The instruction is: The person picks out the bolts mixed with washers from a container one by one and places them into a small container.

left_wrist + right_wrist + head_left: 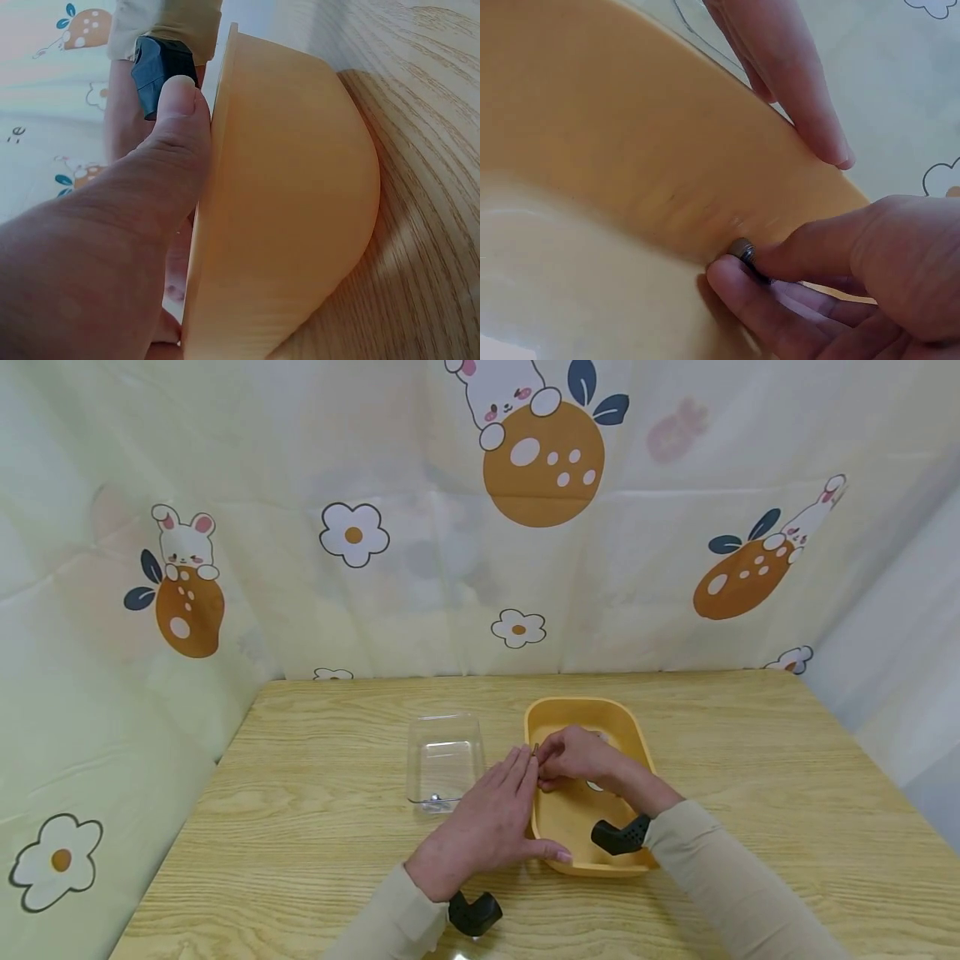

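Note:
My right hand (581, 756) reaches into the orange plastic tray (566, 835), near its left wall. Thumb and fingers pinch a small dark metal screw (742, 250); its threaded end shows and the rest is hidden by the fingers. In the right wrist view the screw is low, close by the tray's side wall. Lying over the tray's left rim, my left hand (498, 814) has its fingers straight and its thumb (178, 101) across the near part of the rim. The left fingertips are right beside the right hand.
Left of the tray stands a clear plastic container (442, 717) with small shiny metal pieces (435, 798) at its near end. A white patch (595, 786) on the tray floor is partly covered by the right hand. A patterned curtain (427, 610) hangs behind the wooden table (300, 827).

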`<state>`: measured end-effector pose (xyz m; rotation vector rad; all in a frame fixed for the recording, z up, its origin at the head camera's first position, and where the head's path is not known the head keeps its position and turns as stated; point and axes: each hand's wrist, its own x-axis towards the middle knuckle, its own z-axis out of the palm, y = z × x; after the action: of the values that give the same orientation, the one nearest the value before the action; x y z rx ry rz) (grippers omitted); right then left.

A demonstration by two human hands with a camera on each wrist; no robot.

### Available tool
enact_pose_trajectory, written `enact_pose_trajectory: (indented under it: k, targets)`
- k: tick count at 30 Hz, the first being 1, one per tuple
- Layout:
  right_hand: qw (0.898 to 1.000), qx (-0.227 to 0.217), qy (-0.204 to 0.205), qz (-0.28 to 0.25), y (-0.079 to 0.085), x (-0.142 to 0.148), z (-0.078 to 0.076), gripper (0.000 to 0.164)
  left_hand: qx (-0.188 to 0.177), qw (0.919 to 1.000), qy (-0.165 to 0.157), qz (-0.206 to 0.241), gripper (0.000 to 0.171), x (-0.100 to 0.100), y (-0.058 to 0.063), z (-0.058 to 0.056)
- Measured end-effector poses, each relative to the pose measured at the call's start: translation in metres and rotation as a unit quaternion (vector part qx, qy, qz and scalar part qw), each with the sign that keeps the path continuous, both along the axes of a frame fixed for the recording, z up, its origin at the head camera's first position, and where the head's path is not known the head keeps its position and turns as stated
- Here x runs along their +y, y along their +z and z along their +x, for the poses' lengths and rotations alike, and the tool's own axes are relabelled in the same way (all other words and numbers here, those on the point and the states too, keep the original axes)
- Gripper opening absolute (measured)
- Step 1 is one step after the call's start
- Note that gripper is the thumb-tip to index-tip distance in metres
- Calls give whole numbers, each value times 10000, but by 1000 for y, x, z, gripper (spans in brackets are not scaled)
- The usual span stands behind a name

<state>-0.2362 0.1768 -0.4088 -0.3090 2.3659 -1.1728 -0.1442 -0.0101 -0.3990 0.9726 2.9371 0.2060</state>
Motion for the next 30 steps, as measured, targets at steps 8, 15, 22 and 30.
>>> enact_pose_trajectory:
  k: [8, 15, 22, 30]
  targets:
    - [9997, -177, 84, -113, -3, 2, 0, 15, -94, 9999, 38, 6, 119, 1, 1, 0]
    - [9994, -244, 147, -178, -3, 6, 1, 18, -145, 9999, 57, -14, 120, 2, 2, 0]
    - [9970, -430, 233, -592, -4, 13, 0, 23, -181, 9998, 86, -19, 120, 1, 2, 0]
    - [9964, -524, 166, -638, -6, 17, -1, 27, -204, 9998, 87, 16, 120, 2, 1, 0]
